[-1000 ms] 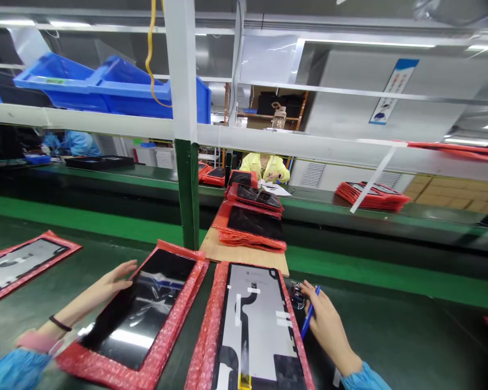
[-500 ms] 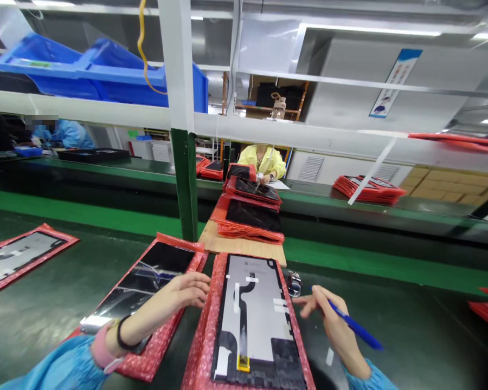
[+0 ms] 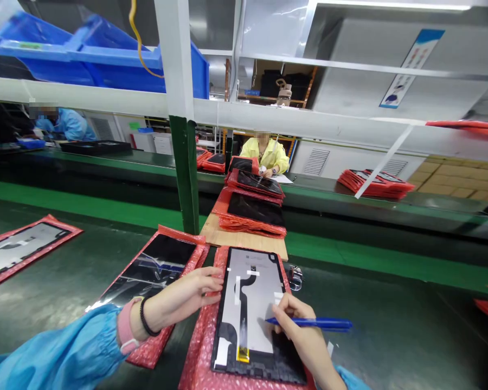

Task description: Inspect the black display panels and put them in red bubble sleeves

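Observation:
A flat panel (image 3: 250,303) with a grey back, white tape strips and a black ribbon lies on red bubble wrap (image 3: 201,346) in front of me. My right hand (image 3: 301,330) pinches a blue pen (image 3: 313,324), its tip resting on the panel's lower right part. My left hand (image 3: 187,295) curls over the panel's left edge, fingers bent onto the red wrap. To the left lies a second panel (image 3: 146,273), glossy black side up, on its own red wrap.
A wooden board (image 3: 239,241) behind the panel carries stacked red-wrapped panels (image 3: 252,214). A green post (image 3: 185,173) rises at centre. Another panel (image 3: 16,249) lies far left. A small metal clip (image 3: 295,276) sits right of my panel. A person in yellow (image 3: 268,154) works opposite.
My left hand left the glossy panel and came right onto the grey panel's left edge. My right hand moved left, bringing the pen onto the panel.

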{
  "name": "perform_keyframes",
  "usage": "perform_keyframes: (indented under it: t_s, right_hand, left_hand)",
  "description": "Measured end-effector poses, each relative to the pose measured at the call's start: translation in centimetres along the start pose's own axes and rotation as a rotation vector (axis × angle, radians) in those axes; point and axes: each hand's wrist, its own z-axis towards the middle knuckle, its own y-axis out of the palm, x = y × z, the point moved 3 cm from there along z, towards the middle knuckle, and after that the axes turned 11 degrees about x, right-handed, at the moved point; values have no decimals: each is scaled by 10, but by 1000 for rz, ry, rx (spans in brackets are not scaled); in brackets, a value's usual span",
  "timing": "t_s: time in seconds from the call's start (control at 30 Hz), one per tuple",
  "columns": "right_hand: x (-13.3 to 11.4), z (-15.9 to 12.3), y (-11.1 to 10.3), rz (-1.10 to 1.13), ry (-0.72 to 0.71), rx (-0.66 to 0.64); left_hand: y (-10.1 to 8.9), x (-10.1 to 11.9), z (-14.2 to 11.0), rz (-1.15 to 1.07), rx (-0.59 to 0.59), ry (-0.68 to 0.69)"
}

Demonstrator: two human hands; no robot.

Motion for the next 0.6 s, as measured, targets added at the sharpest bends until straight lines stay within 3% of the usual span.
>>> perform_keyframes:
  t_s: [0.3,0.47,0.6]
  right_hand:
    - [3,1,0,112,59,94]
    - [12,0,-3,132,51,138]
    - [15,-1,-7,78,-10,211]
  left_hand:
    - [1,-1,16,-14,53,-26]
    - [28,-10,22,15,-69,-15]
    - [42,-27,29,21,-74,-22]
